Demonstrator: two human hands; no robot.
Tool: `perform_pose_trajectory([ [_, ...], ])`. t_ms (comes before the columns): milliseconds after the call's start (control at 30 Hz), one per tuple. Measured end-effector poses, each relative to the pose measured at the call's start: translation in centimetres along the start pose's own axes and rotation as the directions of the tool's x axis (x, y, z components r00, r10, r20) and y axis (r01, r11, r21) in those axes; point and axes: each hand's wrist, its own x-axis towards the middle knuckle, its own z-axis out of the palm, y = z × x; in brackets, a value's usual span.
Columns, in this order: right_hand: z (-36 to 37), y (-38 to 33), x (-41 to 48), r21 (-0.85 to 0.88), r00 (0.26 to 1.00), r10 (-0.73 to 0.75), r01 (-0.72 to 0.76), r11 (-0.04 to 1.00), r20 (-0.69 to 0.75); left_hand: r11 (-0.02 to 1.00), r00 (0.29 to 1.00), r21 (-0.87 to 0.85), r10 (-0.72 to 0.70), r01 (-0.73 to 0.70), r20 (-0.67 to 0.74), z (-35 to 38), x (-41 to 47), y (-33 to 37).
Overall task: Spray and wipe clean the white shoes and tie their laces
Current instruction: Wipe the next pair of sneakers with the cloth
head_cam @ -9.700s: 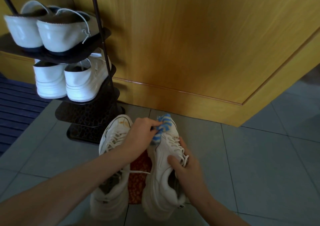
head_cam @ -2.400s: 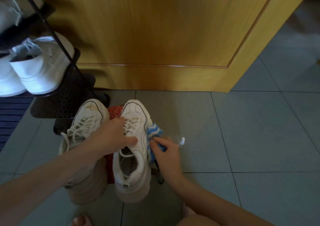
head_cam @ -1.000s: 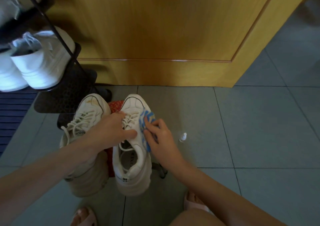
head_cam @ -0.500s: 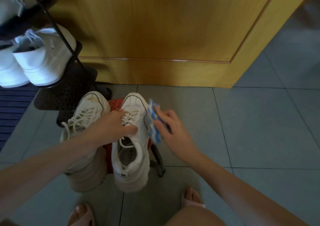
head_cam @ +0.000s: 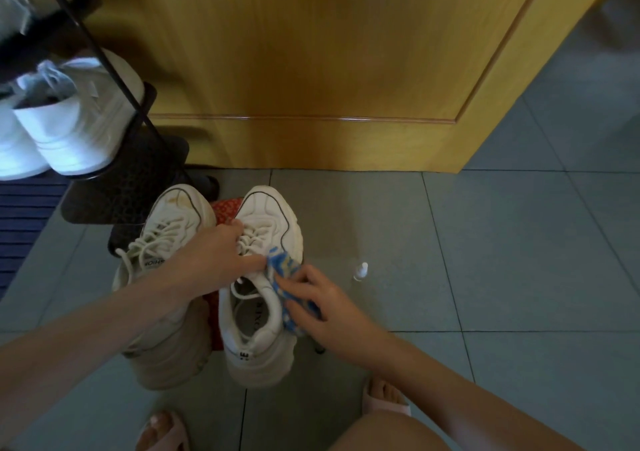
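Observation:
Two white lace-up shoes stand side by side on a small red stool (head_cam: 227,206) on the tiled floor. The left shoe (head_cam: 162,243) has a brownish stain on its toe and loose laces. My left hand (head_cam: 211,260) grips the right shoe (head_cam: 265,218) over its laces. My right hand (head_cam: 322,303) holds a blue and white cloth (head_cam: 282,270) pressed against that shoe's right side near the collar. A small white spray bottle (head_cam: 360,271) stands on the floor to the right of the shoes.
A black shoe rack (head_cam: 114,180) with other white shoes (head_cam: 74,118) stands at the left. A wooden door (head_cam: 311,70) rises right behind the stool. My feet in pink slippers (head_cam: 384,398) are at the bottom. A dark blue mat (head_cam: 20,215) lies at far left.
My right hand has brought the cloth back from beside the toe to the shoe's right side near the collar. My left hand has stayed on the laces.

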Motion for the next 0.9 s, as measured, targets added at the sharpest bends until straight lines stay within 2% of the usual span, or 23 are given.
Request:
perform_pose_trajectory([
  [100, -0.4, 0.6, -2.2, -0.036, 0.995, 0.014, -0.01, 0.999, 0.097, 1.0, 1.0, -0.008, -0.003, 0.004, 0.022, 0.0, 0.2, -0.1],
  [200, -1.7, 1.4, -3.8, -0.123, 0.977, 0.096, -0.073, 0.99, 0.188, 1.0, 1.0, -0.018, -0.01, 0.011, 0.025, -0.1, 0.1, -0.1],
  [267, -3.3, 1.5, -3.4, -0.063, 0.987, 0.156, -0.153, 0.986, 0.043, 0.999, 1.0, -0.03, -0.019, 0.019, 0.017, 0.0, 0.0, 0.0],
  [333, -4.7, 1.3, -0.7, 0.051, 0.955, 0.206, -0.2, 0.978, -0.212, 0.999, 1.0, -0.042, -0.03, 0.03, 0.01, 0.1, 0.0, 0.1],
  [400, -5.2, 1.0, 3.4, 0.099, 0.924, 0.224, -0.203, 0.974, -0.311, 0.997, 0.999, -0.055, -0.048, 0.048, 0.003, 0.1, 0.0, 0.4],
  [533, -2.4, 1.8, 9.6, -0.06, 0.942, 0.241, -0.261, 0.963, -0.236, 0.997, 0.998, -0.053, -0.064, 0.063, -0.016, 0.0, -0.1, 0.7],
  [600, -1.6, 2.4, 9.6, -0.144, 0.937, 0.241, -0.283, 0.948, -0.255, 0.996, 0.997, -0.048, -0.071, 0.07, -0.021, 0.0, 0.0, 0.7],
  [767, -0.3, 2.7, 4.5, -0.034, 0.944, 0.159, -0.176, 0.984, -0.289, 0.997, 0.998, -0.044, -0.067, 0.066, -0.015, 0.1, 0.2, 0.7],
  [900, 1.8, 2.5, -0.4, 0.076, 0.966, 0.15, -0.137, 0.988, -0.211, 0.998, 0.998, -0.025, -0.054, 0.053, -0.024, 0.2, 0.0, 0.7],
])
